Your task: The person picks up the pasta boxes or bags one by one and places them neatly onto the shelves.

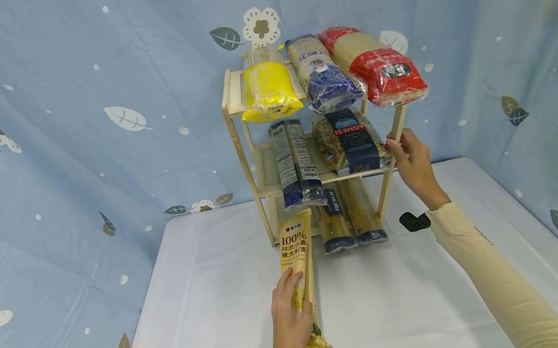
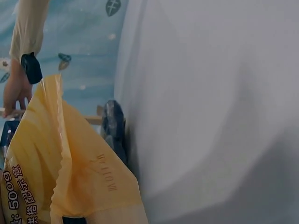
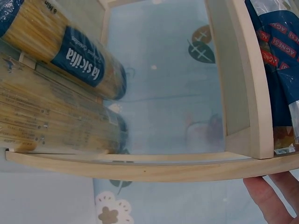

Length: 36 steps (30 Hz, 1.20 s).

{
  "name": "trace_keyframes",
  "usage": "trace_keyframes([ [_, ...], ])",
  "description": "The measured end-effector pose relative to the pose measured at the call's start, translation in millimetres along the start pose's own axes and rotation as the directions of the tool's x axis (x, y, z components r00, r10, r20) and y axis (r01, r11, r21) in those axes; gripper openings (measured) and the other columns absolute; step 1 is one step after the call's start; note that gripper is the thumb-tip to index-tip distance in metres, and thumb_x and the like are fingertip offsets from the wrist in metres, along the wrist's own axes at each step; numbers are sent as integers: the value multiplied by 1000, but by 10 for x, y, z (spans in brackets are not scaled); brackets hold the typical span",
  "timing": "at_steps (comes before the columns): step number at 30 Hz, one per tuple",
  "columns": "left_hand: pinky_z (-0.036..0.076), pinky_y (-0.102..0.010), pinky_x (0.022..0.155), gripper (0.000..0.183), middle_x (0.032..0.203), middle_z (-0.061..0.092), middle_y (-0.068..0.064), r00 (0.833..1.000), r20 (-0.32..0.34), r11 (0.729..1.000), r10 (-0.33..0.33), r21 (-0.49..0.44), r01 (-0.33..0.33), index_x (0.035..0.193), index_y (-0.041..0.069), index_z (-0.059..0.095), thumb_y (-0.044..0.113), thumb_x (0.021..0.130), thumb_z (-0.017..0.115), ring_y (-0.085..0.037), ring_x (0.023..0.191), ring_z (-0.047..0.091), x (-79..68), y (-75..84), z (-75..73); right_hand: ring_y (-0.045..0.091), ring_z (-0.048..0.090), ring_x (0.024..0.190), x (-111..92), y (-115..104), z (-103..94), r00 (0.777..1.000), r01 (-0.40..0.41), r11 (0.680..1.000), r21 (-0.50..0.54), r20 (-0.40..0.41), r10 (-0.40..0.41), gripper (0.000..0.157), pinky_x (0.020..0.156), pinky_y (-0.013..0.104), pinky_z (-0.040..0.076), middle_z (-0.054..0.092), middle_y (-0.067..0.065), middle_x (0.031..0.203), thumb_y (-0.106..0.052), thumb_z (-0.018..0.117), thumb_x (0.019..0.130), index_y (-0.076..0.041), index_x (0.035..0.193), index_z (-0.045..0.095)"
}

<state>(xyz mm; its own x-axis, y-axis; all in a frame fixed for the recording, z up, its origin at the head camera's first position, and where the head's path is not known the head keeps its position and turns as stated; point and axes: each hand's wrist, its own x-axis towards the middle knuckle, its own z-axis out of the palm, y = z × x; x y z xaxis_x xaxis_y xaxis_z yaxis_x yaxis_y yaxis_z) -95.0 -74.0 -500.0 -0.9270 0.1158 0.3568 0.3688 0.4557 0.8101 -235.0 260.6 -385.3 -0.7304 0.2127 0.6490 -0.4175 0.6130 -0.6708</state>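
Note:
My left hand (image 1: 290,322) grips a long yellow packet of spaghetti (image 1: 295,240) around its middle. The packet's far end overlaps the lowest tier of the wooden shelf (image 1: 243,161) in the head view. Its crimped near end (image 2: 60,140) fills the lower left of the left wrist view. My right hand (image 1: 416,169) holds the shelf's right front post beside the middle tier, its fingertips (image 3: 264,196) right at the wood. On the bottom tier lie two packs of spaghetti, one a La Sicilia-like blue-labelled pack (image 3: 84,56).
The middle tier holds a dark pasta pack (image 1: 295,163) and an Agnesi pasta bag (image 1: 354,139). On top lie a yellow pack (image 1: 269,89), a blue one (image 1: 323,72) and a red one (image 1: 384,70). A white-covered table (image 1: 210,291) and patterned blue curtain (image 1: 87,106) surround the shelf.

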Motion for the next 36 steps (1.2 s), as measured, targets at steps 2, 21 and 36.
trace_keyframes([
  [2, 34, -58, 101, 54, 135, 48, -19, 1000, -14, 1000, 25, 2, -25, 120, 1, 61, -16, 69, 61, -38, 123, 45, 67, -12, 26, 0, 56, 84, 0, -4, -3, 1000, 2, 1000, -6, 0, -2, 24, 55, 10, 43, 64, 19, 94, -15, 49, 100, 4, 113, 55],
  [21, 40, -54, 99, 50, 139, 43, -22, 998, -18, 998, 52, 46, -51, 123, -2, 59, -14, 75, 56, -41, 126, 41, 848, -82, 282, -5, 55, 82, 2, 29, 4, 1000, 9, 1000, 8, -5, -9, 23, 54, 10, 44, 64, 19, 93, -13, 49, 100, 5, 113, 55],
  [36, 43, -51, 95, 50, 133, 49, -18, 996, 27, 989, 87, 114, -89, 123, -4, 58, -15, 75, 54, -38, 117, 49, 1356, -283, 501, -3, 55, 84, 21, 54, -17, 1000, -8, 1000, -2, 15, 8, 25, 55, 10, 45, 64, 18, 95, -16, 48, 100, 4, 114, 54],
])
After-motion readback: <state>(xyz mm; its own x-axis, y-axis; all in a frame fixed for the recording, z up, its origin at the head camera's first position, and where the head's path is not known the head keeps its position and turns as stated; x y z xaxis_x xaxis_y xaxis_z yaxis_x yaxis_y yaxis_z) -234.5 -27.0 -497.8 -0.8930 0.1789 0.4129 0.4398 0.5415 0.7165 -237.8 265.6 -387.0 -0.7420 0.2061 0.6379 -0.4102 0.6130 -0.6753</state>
